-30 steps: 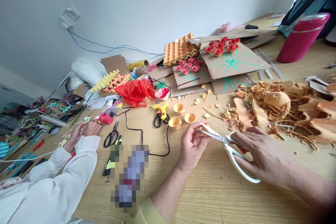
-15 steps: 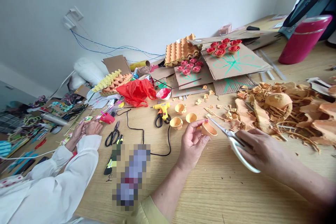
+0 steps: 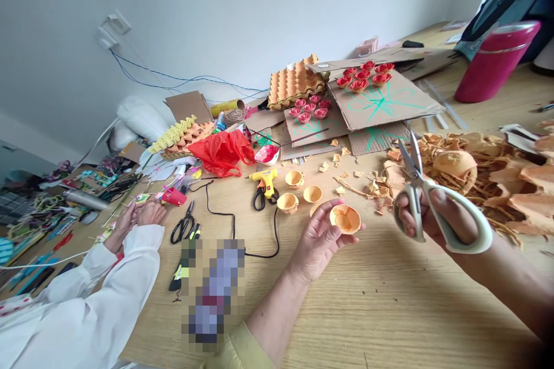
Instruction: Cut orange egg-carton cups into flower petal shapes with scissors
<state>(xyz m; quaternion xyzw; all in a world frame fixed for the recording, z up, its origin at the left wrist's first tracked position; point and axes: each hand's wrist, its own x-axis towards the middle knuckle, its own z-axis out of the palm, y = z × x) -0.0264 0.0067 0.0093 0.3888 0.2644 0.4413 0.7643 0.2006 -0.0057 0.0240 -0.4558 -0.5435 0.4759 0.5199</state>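
Observation:
My left hand [image 3: 318, 242] pinches a small orange egg-carton cup [image 3: 345, 219] by its edge, its hollow turned toward me. To the right, my right hand [image 3: 445, 219] grips white-handled scissors [image 3: 418, 176] through the loops. Their blades point up, slightly parted, away from the cup. Cut orange cups stand on the table just beyond my left hand: one cup [image 3: 312, 194] alone, another cup [image 3: 294, 179] behind it and a third cup [image 3: 287, 203] at the left. Part of a further orange piece shows behind my left fingers.
Carton scraps [image 3: 454, 167] heap up at the right. A yellow glue gun [image 3: 265, 180] lies left of the cups, near black-handled snips [image 3: 183, 225]. Red paper flowers [image 3: 359, 85] sit on cardboard [image 3: 389, 104]. A pink bottle [image 3: 497, 63] stands behind. At left, another person's hands [image 3: 145, 213] work.
My right hand has drawn the scissors away from the cup and turned the blades upward. My left hand has tilted the cup so its inside faces me.

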